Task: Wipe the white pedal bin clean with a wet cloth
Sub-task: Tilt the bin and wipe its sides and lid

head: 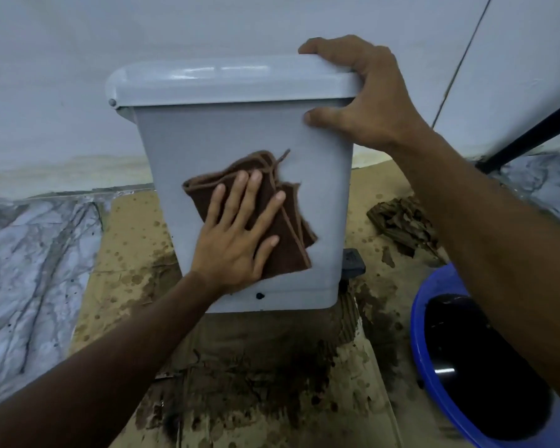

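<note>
The white pedal bin (188, 137) stands upright on wet cardboard, its lid closed and its side wall facing me. A folded brown cloth (282, 227) lies flat against that wall. My left hand (236, 231) presses on the cloth with fingers spread. My right hand (366, 92) grips the bin's top right corner, fingers over the lid and thumb on the side wall. The black pedal (353, 261) shows at the bin's lower right.
Stained, wet cardboard (256, 367) covers the floor under the bin. A blue basin (434, 360) holding dark water sits at the lower right. A torn brown clump (401, 221) lies right of the bin. A white wall rises behind; marbled floor shows on the left.
</note>
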Demonstrator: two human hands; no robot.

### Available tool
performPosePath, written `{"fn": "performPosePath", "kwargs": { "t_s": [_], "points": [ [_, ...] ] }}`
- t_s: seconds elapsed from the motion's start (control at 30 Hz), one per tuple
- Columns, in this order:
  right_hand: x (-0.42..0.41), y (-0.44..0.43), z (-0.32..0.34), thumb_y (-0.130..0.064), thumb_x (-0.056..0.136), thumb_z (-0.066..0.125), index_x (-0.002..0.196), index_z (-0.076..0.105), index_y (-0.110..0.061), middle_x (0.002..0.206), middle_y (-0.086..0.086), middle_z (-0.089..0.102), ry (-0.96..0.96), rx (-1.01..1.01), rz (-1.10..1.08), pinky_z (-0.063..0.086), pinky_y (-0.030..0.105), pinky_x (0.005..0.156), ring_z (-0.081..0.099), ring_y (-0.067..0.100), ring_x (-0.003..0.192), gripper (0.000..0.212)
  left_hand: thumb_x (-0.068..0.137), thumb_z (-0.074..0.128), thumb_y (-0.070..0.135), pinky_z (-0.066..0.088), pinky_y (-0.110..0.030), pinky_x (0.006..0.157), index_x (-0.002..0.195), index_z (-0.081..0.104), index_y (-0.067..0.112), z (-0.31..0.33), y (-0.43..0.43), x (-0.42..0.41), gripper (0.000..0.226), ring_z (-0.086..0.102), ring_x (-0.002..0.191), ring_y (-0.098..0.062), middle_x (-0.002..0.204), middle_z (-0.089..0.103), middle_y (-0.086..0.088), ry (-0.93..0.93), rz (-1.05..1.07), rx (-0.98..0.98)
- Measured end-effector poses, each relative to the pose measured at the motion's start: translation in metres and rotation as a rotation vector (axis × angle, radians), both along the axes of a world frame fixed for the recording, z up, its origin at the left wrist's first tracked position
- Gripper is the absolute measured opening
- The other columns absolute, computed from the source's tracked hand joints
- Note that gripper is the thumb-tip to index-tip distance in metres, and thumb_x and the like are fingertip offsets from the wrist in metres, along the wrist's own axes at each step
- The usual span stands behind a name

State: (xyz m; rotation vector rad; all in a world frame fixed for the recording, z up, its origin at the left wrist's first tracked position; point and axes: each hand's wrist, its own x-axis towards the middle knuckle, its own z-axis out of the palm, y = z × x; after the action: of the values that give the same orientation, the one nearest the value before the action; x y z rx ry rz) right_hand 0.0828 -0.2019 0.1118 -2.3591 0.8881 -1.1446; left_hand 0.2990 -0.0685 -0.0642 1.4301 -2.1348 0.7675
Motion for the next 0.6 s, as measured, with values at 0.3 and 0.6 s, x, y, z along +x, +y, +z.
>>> {"fn": "performPosePath", "kwargs": {
  "t_s": [0.3,0.6],
  "points": [
    [-0.001,-0.004,-0.001,-0.023,0.063,0.083,0.126,0.067,-0.017,0.12,-0.002,0.063,-0.029,0.011,0.01,0.046,0.021,0.097,0.058,0.008,0.111,0.065,0.107,0.039,0.047,0.0,-0.047,0.128,0.164,0.015,0.024,-0.06,0.054,0.013,0.067,0.003,0.159,-0.03,0.172,-0.002,-0.013,-0.271,-0.148,0.189],
    [0.0,-0.004,-0.001,-0.02,0.063,0.083,0.124,0.067,-0.015,0.115,-0.003,0.062,-0.037,0.01,0.009,0.046,0.02,0.093,0.057,0.007,0.106,0.064,0.107,0.037,0.047,-0.004,-0.054,0.126,0.164,0.013,0.018,-0.03,0.017,-0.021,0.069,0.0,0.158,-0.036,0.17,-0.005,-0.018,-0.043,-0.013,0.092]
  ]
}}
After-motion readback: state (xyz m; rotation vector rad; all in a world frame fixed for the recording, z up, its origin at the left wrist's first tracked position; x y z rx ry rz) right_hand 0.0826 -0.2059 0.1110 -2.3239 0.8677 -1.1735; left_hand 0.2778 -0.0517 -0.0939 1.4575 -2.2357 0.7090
